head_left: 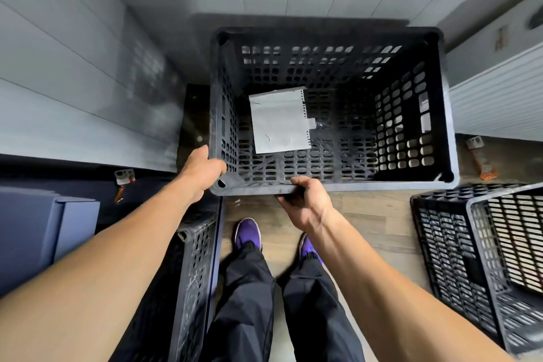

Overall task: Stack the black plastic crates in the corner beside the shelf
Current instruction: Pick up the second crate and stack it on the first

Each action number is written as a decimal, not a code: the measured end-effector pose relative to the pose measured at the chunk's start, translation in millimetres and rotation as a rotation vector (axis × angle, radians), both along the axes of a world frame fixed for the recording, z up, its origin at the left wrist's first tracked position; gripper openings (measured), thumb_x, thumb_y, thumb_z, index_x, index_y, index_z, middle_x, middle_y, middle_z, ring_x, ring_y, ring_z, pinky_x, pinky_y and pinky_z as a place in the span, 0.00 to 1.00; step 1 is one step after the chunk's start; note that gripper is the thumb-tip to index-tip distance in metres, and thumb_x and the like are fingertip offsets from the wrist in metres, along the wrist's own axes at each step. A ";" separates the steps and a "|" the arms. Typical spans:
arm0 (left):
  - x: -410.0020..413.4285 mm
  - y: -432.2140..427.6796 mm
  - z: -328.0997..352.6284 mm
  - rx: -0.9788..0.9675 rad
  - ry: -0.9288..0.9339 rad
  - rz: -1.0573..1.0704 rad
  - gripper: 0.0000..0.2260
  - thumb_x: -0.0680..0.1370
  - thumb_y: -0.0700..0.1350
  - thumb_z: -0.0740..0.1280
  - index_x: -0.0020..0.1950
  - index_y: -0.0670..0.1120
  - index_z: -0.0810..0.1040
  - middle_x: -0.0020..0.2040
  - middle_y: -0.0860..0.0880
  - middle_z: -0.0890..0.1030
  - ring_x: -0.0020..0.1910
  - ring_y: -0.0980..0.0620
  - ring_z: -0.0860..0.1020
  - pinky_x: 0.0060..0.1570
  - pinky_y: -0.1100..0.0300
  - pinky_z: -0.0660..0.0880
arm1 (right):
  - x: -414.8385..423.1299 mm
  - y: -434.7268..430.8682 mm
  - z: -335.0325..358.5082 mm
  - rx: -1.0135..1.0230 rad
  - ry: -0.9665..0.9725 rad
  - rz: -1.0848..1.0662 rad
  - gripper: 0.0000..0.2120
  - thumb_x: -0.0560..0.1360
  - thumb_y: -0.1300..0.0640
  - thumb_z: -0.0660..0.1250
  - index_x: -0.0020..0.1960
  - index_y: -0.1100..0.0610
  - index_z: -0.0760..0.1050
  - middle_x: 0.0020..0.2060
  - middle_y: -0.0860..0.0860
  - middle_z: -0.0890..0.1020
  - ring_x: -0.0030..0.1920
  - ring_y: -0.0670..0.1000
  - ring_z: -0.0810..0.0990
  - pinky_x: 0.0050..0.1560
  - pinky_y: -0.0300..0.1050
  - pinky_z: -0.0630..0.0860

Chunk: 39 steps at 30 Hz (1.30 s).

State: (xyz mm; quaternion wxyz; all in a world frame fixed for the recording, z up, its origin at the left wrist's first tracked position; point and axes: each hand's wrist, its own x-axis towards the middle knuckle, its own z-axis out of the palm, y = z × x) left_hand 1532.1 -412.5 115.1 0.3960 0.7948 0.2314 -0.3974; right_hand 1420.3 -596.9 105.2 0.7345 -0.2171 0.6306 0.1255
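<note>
A large black perforated plastic crate [382, 186] stands upright and open-topped in the corner between two grey panelled walls. A grey sheet of paper [277, 122] lies on its floor. My left hand [202, 169] grips the crate's near-left corner rim. My right hand [308, 203] grips the near rim, thumb on top and fingers curled underneath. A second black crate [458, 258] lies at the right on the wooden floor. A third black crate [191, 267] stands at the lower left, partly hidden by my left arm.
A blue-grey shelf unit [44, 232] stands at the far left. A white ribbed panel [499, 100] is at the right, with a small orange-handled tool [482, 161] below it. My legs and purple shoes [248, 232] stand on the wooden floor between the crates.
</note>
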 end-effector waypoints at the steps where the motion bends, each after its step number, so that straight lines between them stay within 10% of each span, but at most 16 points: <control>1: 2.4 -2.2 0.9 0.011 -0.011 -0.001 0.30 0.68 0.38 0.67 0.70 0.42 0.69 0.66 0.43 0.75 0.65 0.43 0.72 0.65 0.44 0.71 | 1.0 0.7 0.1 -0.001 -0.007 0.003 0.06 0.75 0.65 0.61 0.41 0.59 0.73 0.38 0.57 0.76 0.41 0.56 0.77 0.43 0.50 0.78; 8: 22.4 -3.9 -2.4 0.048 -0.143 -0.079 0.22 0.75 0.37 0.67 0.69 0.42 0.70 0.62 0.49 0.75 0.58 0.48 0.72 0.61 0.54 0.70 | 6.5 -1.0 9.8 -0.058 -0.085 0.120 0.04 0.76 0.59 0.68 0.45 0.60 0.76 0.40 0.57 0.79 0.42 0.55 0.81 0.37 0.47 0.82; 14: 18.7 -7.2 0.4 0.113 -0.197 -0.127 0.15 0.79 0.44 0.65 0.66 0.49 0.72 0.65 0.46 0.76 0.60 0.46 0.75 0.63 0.51 0.72 | -13.9 -23.3 17.3 -0.106 -0.139 0.581 0.25 0.75 0.35 0.63 0.55 0.56 0.77 0.52 0.58 0.84 0.52 0.58 0.84 0.51 0.53 0.82; 22: 12.5 -14.1 -1.4 0.206 -0.278 -0.167 0.13 0.80 0.47 0.63 0.65 0.47 0.73 0.62 0.46 0.78 0.59 0.43 0.75 0.59 0.51 0.73 | -35.8 -79.9 42.8 -0.845 0.006 1.463 0.35 0.70 0.26 0.54 0.36 0.56 0.81 0.33 0.52 0.85 0.39 0.56 0.83 0.48 0.54 0.80; 32: 10.7 -22.4 -10.6 0.397 -0.371 -0.135 0.10 0.78 0.49 0.65 0.57 0.46 0.74 0.55 0.43 0.81 0.52 0.38 0.78 0.53 0.46 0.77 | -53.8 -188.8 63.9 -1.638 0.182 1.493 0.13 0.79 0.48 0.58 0.45 0.57 0.71 0.43 0.57 0.79 0.45 0.61 0.77 0.38 0.48 0.67; 39: 28.8 -28.8 -15.0 0.283 -0.357 0.065 0.09 0.74 0.56 0.67 0.49 0.54 0.78 0.50 0.51 0.81 0.48 0.42 0.80 0.52 0.44 0.79 | -45.2 -246.3 51.6 -1.603 0.312 1.468 0.11 0.74 0.60 0.60 0.56 0.59 0.67 0.52 0.60 0.68 0.51 0.61 0.68 0.42 0.54 0.72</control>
